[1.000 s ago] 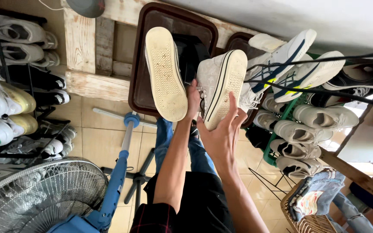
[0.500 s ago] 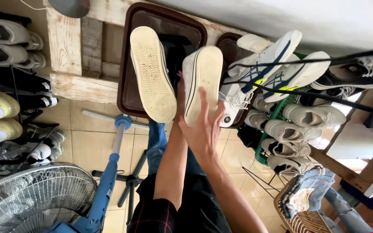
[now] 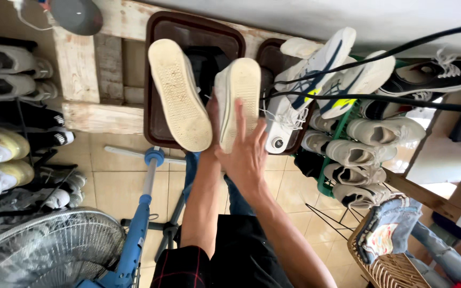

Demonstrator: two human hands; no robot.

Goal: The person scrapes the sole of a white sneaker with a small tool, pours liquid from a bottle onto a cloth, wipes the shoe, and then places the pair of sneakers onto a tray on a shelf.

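Two white shoes are held up with their pale soles toward me. The left shoe (image 3: 180,93) is tilted, and the right shoe (image 3: 239,96) stands nearly upright beside it. My left hand (image 3: 212,120) reaches up between them and is mostly hidden, with only its thumb side showing; it seems to grip both shoes. Laid flat on the right shoe's sole is my right hand (image 3: 247,154), fingers spread and pointing up. Behind the shoes a dark brown tray (image 3: 158,80) rests on a wooden pallet (image 3: 76,80).
A second brown tray (image 3: 267,53) and a green rack (image 3: 326,184) of sneakers stand to the right, with black cables (image 3: 401,98) across them. A black shoe rack (image 3: 6,133) fills the left. A fan (image 3: 44,250) on a blue stand (image 3: 140,224) is below left, and a wicker basket (image 3: 396,269) below right.
My right hand has slid from the right shoe's edge up onto its sole, fingers now flat. That shoe has turned its sole toward me. Both shoes sit closer together.
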